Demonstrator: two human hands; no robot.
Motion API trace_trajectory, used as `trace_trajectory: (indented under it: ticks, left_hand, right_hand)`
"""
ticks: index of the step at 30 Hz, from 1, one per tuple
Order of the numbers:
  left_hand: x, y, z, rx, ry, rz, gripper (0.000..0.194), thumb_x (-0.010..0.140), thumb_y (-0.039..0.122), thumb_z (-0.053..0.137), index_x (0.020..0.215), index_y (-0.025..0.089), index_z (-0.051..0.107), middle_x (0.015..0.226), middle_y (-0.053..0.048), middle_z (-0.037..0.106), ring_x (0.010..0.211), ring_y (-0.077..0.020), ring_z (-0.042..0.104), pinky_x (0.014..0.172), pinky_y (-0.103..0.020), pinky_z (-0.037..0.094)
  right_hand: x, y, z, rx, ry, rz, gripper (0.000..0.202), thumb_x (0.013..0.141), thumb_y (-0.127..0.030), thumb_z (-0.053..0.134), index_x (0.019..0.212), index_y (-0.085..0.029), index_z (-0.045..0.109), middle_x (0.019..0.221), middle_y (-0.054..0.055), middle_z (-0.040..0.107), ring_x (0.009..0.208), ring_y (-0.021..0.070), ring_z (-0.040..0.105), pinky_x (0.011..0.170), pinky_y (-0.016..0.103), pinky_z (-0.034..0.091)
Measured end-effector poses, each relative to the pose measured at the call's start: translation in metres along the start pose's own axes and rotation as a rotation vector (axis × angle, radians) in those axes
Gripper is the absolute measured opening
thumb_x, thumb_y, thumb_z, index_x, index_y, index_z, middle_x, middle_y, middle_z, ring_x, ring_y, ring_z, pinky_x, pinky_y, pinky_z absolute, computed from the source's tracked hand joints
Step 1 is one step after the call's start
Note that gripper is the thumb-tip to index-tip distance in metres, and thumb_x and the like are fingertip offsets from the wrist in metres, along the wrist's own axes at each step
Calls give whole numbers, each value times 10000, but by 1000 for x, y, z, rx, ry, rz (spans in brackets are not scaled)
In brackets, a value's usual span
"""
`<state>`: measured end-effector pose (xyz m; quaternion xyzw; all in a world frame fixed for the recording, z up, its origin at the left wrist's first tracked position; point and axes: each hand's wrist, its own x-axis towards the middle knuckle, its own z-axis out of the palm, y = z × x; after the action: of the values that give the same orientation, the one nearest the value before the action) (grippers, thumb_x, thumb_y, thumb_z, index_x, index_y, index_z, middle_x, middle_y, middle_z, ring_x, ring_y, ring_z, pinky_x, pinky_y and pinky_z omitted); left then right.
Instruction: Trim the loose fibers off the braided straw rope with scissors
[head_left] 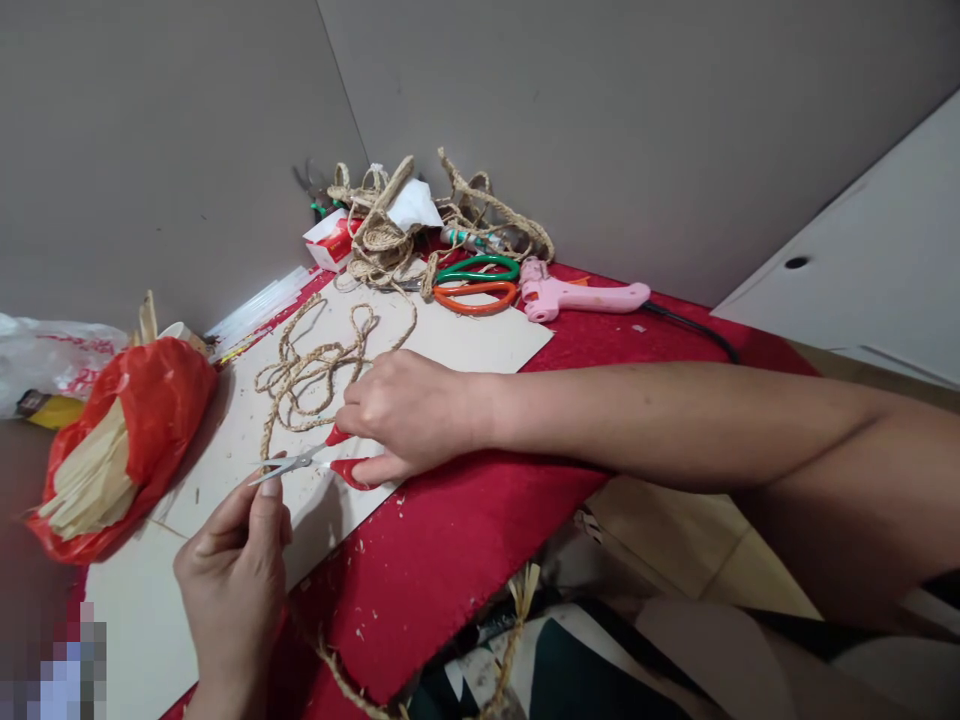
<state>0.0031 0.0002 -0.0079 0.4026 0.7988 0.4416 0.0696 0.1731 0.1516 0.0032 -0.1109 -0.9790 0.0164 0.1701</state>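
Observation:
My right hand [401, 415] grips small red-handled scissors [300, 461], fingers and thumb in the loops and the blades spread apart. The blades point left, at the braided straw cord [268, 435] just above my left fingertips. My left hand [244, 550] pinches this cord between thumb and fingers; the pinched part is mostly hidden. From there the cord runs up into loose loops on a white board. Another length of straw cord [517, 640] hangs in a curve over my lap, with a frayed tip.
A red plastic bag [176, 390] of straw strips lies left. Behind are a pile of braided cord [375, 250], larger scissors with green and orange handles [476, 298], and a pink glue gun [592, 295] with a black cable. The white board [150, 610] rests on red cloth [465, 530]. Grey walls close the back.

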Motion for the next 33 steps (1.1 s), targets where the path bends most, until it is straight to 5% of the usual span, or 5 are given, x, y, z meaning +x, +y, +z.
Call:
trace_trajectory:
  ticks: [5, 11, 33]
  left_hand:
    - [-1, 4, 2, -160, -3, -121, 279, 735, 404, 716, 929, 203, 730, 528, 58, 505, 488, -86, 414, 437, -197, 333]
    - [-1, 8, 3, -409, -39, -236, 264, 669, 328, 792, 891, 196, 738, 516, 66, 485, 474, -57, 437, 446, -159, 351]
    - [-1, 10, 4, -503, -11, -196, 273, 671, 266, 805, 916, 167, 740, 536, 54, 514, 471, -46, 441, 445, -158, 351]
  right_hand:
    - [1, 1, 2, -80, 5, -11, 432, 862, -504, 466, 899, -124, 669, 826, 111, 688, 759, 241, 634, 648, 341, 360]
    - [4, 1, 6, -93, -20, -2, 426, 868, -492, 457, 873, -121, 666, 807, 117, 697, 732, 221, 635, 670, 348, 360]
    - [5, -2, 11, 15, -39, 50, 428, 868, -512, 465, 865, -154, 700, 761, 80, 695, 652, 172, 583, 532, 283, 201]
